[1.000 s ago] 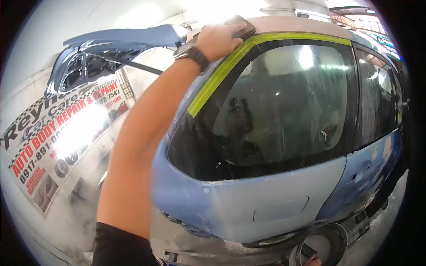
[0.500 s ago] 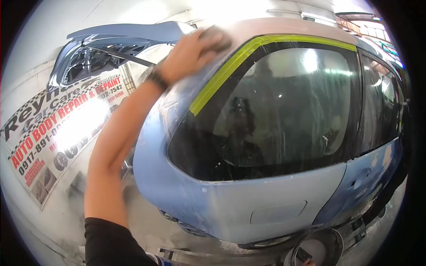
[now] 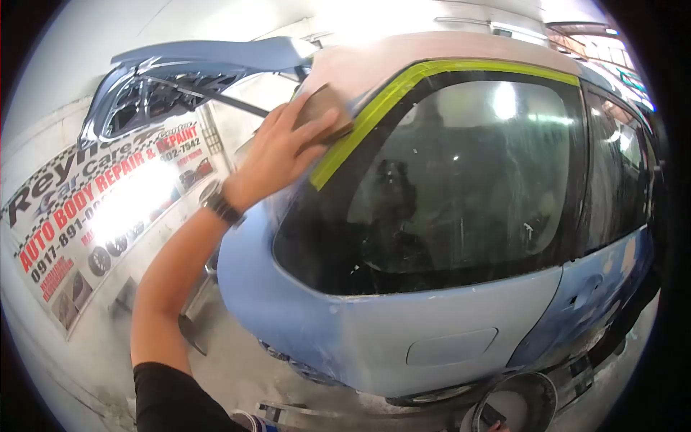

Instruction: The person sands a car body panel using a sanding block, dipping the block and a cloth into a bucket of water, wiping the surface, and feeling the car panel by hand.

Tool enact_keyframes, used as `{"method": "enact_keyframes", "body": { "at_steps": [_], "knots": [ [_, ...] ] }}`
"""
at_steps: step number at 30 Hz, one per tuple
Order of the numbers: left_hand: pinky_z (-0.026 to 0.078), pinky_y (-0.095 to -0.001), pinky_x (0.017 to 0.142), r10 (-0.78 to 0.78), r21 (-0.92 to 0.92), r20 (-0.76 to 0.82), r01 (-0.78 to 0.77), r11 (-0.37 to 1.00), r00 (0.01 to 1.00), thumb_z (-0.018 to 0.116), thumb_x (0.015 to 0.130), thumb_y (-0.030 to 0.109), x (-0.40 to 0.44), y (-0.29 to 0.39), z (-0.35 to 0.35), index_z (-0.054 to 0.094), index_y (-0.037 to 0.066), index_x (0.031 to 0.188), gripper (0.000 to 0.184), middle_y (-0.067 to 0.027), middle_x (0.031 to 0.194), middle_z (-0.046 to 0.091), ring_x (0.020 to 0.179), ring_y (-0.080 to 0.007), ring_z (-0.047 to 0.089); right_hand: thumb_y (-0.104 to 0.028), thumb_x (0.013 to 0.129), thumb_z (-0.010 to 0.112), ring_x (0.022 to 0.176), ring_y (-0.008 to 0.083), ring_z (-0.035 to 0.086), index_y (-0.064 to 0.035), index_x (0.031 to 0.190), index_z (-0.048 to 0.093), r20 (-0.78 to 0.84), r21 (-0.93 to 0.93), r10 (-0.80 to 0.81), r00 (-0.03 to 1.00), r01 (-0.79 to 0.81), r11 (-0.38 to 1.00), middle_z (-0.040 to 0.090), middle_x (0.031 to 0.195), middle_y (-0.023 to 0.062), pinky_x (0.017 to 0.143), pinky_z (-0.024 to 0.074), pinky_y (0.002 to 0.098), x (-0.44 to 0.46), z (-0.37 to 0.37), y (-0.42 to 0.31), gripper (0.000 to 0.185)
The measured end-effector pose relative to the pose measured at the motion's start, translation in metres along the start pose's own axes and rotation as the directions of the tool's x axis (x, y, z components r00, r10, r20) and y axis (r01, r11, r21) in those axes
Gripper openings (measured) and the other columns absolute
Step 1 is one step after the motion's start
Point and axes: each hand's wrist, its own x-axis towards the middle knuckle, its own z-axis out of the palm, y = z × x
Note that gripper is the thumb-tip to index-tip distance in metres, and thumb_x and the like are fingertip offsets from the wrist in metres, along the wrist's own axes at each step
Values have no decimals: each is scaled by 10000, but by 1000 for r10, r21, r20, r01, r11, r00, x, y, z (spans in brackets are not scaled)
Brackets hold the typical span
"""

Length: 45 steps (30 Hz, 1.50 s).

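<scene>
My left hand (image 3: 277, 155), with a dark watch on its wrist, is closed around a brown sanding block (image 3: 324, 111). It presses the block on the car's rear pillar, beside the yellow-green masking tape (image 3: 374, 108) that edges the side window (image 3: 468, 173). Only the fingertips of my right hand (image 3: 498, 427) show at the bottom edge. They grip a small dark flat piece (image 3: 492, 416) whose kind I cannot make out, in front of a round bucket (image 3: 548, 399). The car body (image 3: 432, 324) is blue with grey and pinkish patches.
The raised tailgate (image 3: 209, 54) hangs at the upper left, held by a strut (image 3: 209, 93). Behind it, a printed banner (image 3: 108, 194) covers the wall. A container rim (image 3: 248, 420) shows at the bottom, and the car's side door (image 3: 612, 252) lies to the right.
My left hand has slid the sanding block down and left along the pillar from the roof edge. My right hand's fingertips stay at the bottom edge.
</scene>
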Motion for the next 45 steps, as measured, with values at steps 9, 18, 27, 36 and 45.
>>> {"method": "enact_keyframes", "body": {
  "at_steps": [9, 18, 27, 36, 45],
  "knots": [
    [424, -486, 1122, -19, -52, 38, 21, 998, 999, 713, 927, 265, 87, -32, 20, 576, 243, 1489, 579, -261, 1509, 478, 1298, -461, 520, -395, 1094, 435, 1017, 303, 677, -31, 1407, 578, -5, -50, -4, 1000, 4, 999, 700, 1174, 158, 894, 545, 482, 2, 36, 30, 501],
    [402, -486, 1135, -95, -74, 38, 97, 993, 995, 737, 909, 263, 102, -56, 21, 599, 225, 1469, 578, -302, 1487, 489, 1292, -477, 524, -395, 1091, 443, 1026, 302, 675, -31, 1405, 579, -5, -13, 20, 1000, -20, 1000, 698, 1180, 159, 899, 542, 480, 10, -2, 1, 500],
    [378, -504, 1162, -35, 16, 53, 34, 999, 998, 734, 902, 267, -9, -25, -8, 587, 225, 1483, 601, -313, 1482, 492, 1328, -478, 505, -395, 1089, 450, 1034, 302, 674, -30, 1404, 579, 10, 9, 11, 1000, -11, 1000, 697, 1187, 160, 905, 539, 478, 21, -5, -3, 499],
    [391, -496, 1141, -85, -16, 8, 85, 996, 996, 722, 925, 244, 26, -44, -1, 584, 212, 1483, 576, -301, 1521, 460, 1320, -476, 503, -395, 1087, 458, 1043, 301, 673, -29, 1403, 580, 14, -8, 10, 1000, -9, 1000, 695, 1193, 160, 910, 536, 476, 18, -18, -11, 499],
    [395, -480, 1140, -192, -66, 42, 194, 979, 981, 697, 934, 277, 102, -55, 20, 599, 206, 1467, 546, -299, 1518, 466, 1329, -469, 491, -395, 1084, 466, 1052, 300, 671, -28, 1401, 581, 8, 7, 33, 999, -33, 999, 693, 1199, 161, 916, 534, 474, 15, -21, -18, 498]
  ]
}}
